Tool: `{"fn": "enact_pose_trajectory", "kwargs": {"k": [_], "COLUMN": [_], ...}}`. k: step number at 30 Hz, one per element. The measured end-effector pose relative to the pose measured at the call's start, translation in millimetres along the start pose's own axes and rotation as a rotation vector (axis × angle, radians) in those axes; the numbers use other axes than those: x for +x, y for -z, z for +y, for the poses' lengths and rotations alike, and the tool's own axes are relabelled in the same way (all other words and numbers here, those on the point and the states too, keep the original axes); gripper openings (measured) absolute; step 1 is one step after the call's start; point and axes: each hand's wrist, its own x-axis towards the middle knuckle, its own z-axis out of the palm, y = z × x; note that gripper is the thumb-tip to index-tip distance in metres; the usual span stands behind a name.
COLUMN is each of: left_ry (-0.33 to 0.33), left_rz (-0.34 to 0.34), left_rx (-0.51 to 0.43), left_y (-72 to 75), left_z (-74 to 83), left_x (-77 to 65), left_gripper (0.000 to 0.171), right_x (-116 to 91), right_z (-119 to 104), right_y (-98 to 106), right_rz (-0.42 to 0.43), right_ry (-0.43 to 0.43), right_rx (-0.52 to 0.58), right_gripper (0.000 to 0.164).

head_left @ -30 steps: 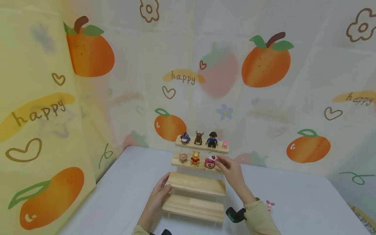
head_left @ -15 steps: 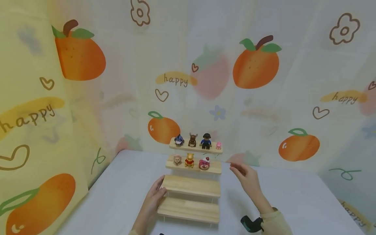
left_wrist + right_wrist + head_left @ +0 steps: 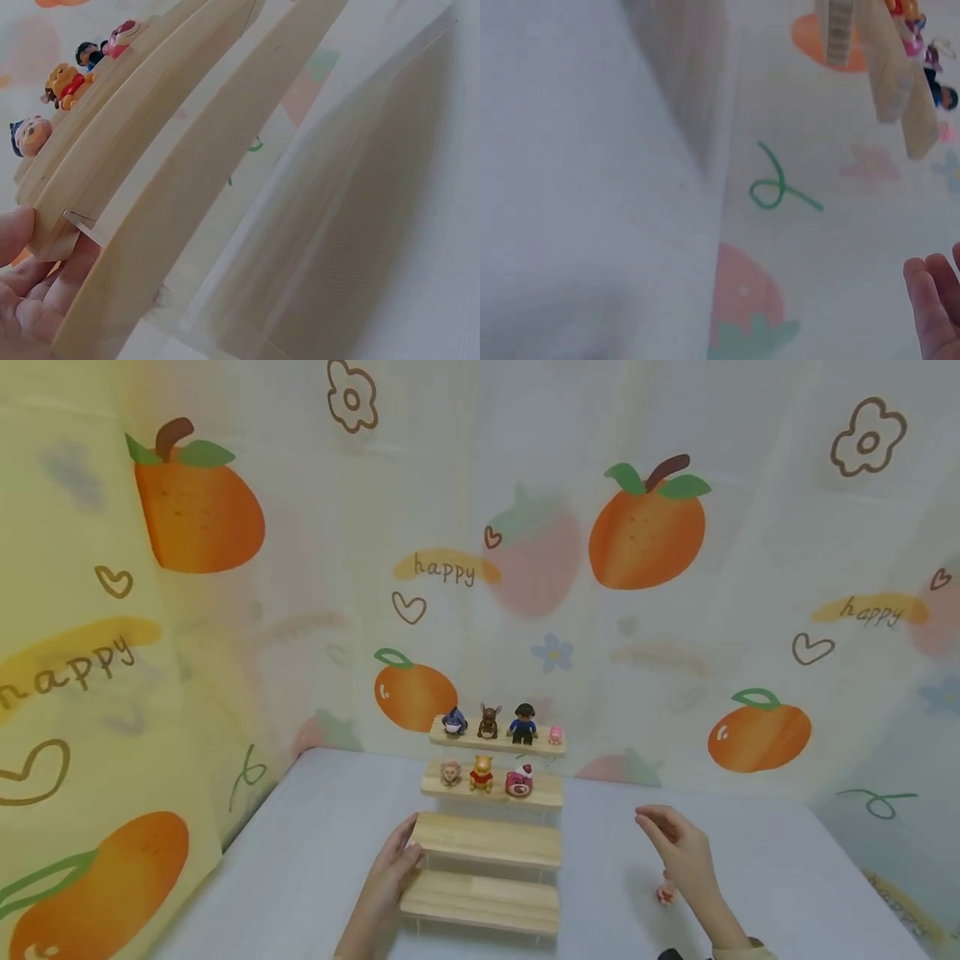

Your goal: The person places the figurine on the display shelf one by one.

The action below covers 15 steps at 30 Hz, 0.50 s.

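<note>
A stepped wooden display stand with clear supports stands mid-table in the head view. My left hand grips the left end of its second board from the front; in the left wrist view the thumb lies over the board and the fingers curl beneath. The right hand hovers right of the stand, holding nothing, fingers loosely bent with tips close together. Partly behind its wrist, a small pink figurine is on the table. A bear in a red shirt and a pink bear sit on the third board.
A pale round-faced figurine shares the third board. On the top board are a blue donkey, a brown long-eared figurine, a figure in blue and a tiny pink one. A fruit-print cloth hangs behind.
My right hand has left the pink bear on the third board and moved right and toward me, over the table. The left hand keeps its grip. The head view has shifted slightly.
</note>
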Motion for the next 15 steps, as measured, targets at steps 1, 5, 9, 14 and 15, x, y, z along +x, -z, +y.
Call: {"fn": "enact_pose_trajectory", "kwargs": {"k": [1, 5, 9, 14, 15], "left_ry": [-0.009, -0.005, 0.007, 0.019, 0.021], "left_rz": [-0.003, 0.010, 0.005, -0.007, -0.009], "left_rx": [0.011, 0.056, 0.034, -0.016, -0.019], "left_y": [0.8, 5.3, 6.5, 1.1, -0.3], "left_z": [0.7, 3.4, 3.4, 2.5, 2.2], "left_x": [-0.2, -4.1, -5.0, -0.6, 0.3], "left_gripper": [0.055, 0.054, 0.053, 0.054, 0.054], "right_x": [-1.6, -9.6, -16.3, -22.8, -24.8], "right_z": [21.8, 61.9, 28.8, -10.8, -14.0], "right_y": [0.5, 6.9, 23.1, 38.8, 40.6], "right_rz": [0.021, 0.065, 0.037, -0.034, -0.063], "right_ry": [0.003, -0.014, -0.123, -0.270, -0.294], "right_rx": [-0.019, -0.076, -0.050, -0.053, -0.058], "right_gripper": [0.016, 0.014, 0.019, 0.022, 0.022]}}
